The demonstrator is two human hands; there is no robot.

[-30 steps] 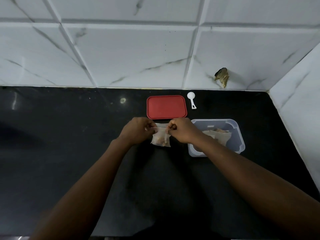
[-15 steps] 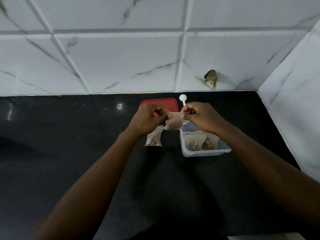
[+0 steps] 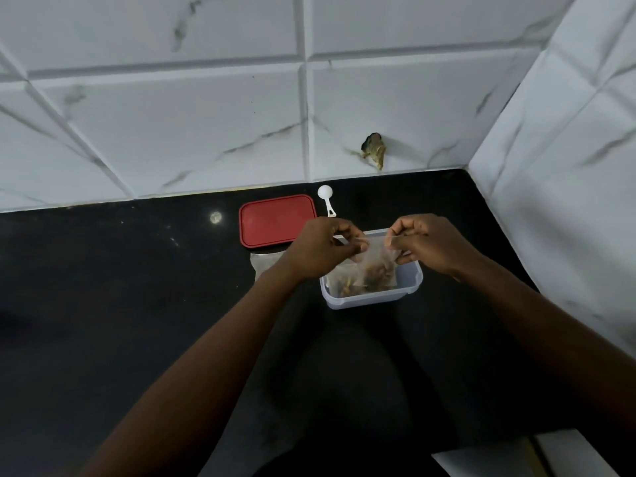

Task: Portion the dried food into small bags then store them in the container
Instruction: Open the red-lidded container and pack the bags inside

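Bag (image 3: 373, 266) of dried food now hangs over the clear container (image 3: 409, 285) at centre right of the frame; half a second ago it was still left of the rim. Left hand (image 3: 321, 251) and right hand (image 3: 428, 244) each pinch a top corner, fingers closed on the seal strip, stretching it taut. Judgement: sealing is finishing and the drop into the container comes next. A second bag (image 3: 266, 266) lies on the dark surface (image 3: 103, 304) just below the red lid (image 3: 277, 220) (not yet stored). White scoop (image 3: 326, 198) sits idle beside the lid, toward upper centre.
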